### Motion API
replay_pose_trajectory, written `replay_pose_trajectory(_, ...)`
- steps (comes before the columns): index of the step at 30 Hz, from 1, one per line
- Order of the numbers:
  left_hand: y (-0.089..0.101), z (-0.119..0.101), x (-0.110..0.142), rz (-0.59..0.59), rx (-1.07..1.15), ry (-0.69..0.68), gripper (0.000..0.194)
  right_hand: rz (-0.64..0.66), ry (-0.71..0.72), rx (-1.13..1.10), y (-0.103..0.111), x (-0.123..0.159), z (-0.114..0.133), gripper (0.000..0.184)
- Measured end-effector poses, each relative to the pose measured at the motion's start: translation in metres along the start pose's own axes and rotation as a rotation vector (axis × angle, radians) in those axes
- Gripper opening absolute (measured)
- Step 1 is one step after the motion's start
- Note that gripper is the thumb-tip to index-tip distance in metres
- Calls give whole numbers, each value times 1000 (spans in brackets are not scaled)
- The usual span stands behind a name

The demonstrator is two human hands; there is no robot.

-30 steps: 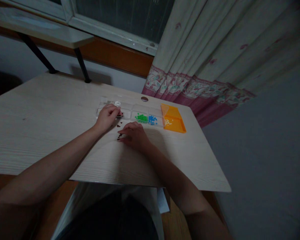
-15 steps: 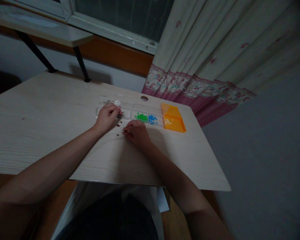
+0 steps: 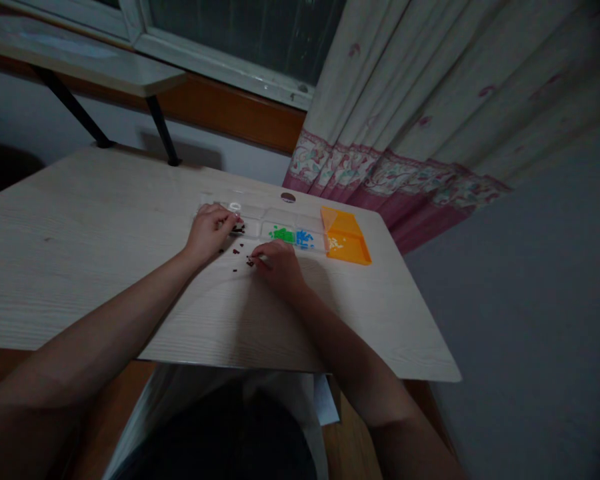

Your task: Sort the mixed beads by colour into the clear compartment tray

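Observation:
My left hand (image 3: 209, 230) is over the left end of a clear plastic tray (image 3: 253, 227). Its thumb and forefinger are pinched together; whatever is between them is too small to make out. Beneath those fingertips, small dark pieces (image 3: 239, 229) lie in a compartment. On the table in front of the tray, my right hand (image 3: 281, 265) is closed, its fingertips beside a few dark reddish bits (image 3: 250, 262); what it pinches, if anything, is hidden. More dark bits (image 3: 236, 251) are scattered between the hands. Green pieces (image 3: 283, 234) and blue pieces (image 3: 305, 239) fill neighbouring compartments.
An orange tray (image 3: 355, 248) with pale pieces (image 3: 335, 243) adjoins the clear tray's right end. Behind stands a dark round object (image 3: 289, 197). A raised shelf (image 3: 145, 80) on black legs is at the back left, and a curtain (image 3: 380, 153) hangs past the table (image 3: 105, 267).
My left hand has shifted slightly left, uncovering more dark pieces in the compartment. The right fingertips have drawn slightly right, and dark bits now show beside them.

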State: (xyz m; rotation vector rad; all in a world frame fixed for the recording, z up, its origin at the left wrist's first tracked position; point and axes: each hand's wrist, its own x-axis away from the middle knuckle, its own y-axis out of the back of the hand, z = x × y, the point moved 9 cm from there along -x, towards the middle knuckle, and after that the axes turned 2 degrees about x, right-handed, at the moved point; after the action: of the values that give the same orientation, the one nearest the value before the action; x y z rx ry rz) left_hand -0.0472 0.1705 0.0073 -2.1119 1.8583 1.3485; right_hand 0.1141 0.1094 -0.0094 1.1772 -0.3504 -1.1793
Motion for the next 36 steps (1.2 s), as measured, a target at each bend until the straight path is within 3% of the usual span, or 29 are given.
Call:
replay_pose_trajectory(8, -3, 7, 1, 38, -56, 30, 26, -126, -66, -117, 16, 1, -12, 7)
replay_pose_trajectory(18, -3, 13, 0, -2, -15, 30, 29, -132, -108, -135, 18, 2, -17, 18)
replay_pose_trajectory(22, -2, 5, 1, 13, 13, 8, 29, -142, -125, -171, 19, 2, -17, 16)
replay_pose_trajectory(30, -36, -40, 17, 358, 197, -201, 29, -172, -104, -133, 24, 2, -13, 17)
replay_pose_trajectory(36, -45, -56, 23, 484, 296, -218, 36, -172, -89, 26, 28, 3, -9, 24)
